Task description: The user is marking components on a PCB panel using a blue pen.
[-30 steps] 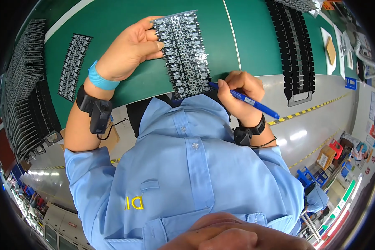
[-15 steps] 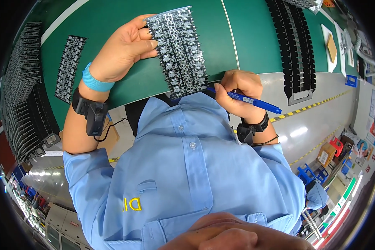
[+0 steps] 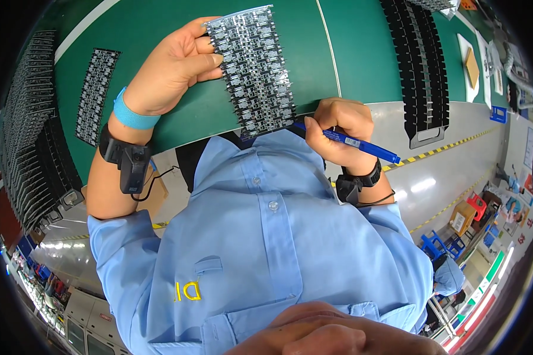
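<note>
My left hand [image 3: 186,62] pinches the left edge of a black circuit board panel [image 3: 256,74] between thumb and fingers. Rows of small boards with pale markings cover the panel, which is held up over the near table edge. In my right hand [image 3: 342,129] is a blue marker pen [image 3: 367,149], gripped like a writing tool. Its tip end points at the panel's lower right corner; whether it touches cannot be made out. A second, narrower circuit board panel [image 3: 98,96] lies on the green table left of my left wrist.
The green table [image 3: 361,65] runs across the top. At far left stands a dense stack of panels in a black rack [image 3: 38,136]. A black slotted rack [image 3: 420,77] reaches past the table's edge at right, near a tan block [image 3: 471,68]. Behind are blue stools [image 3: 434,244].
My left hand and the held panel have shifted very slightly up and left. The right hand keeps its place with the marker pen.
</note>
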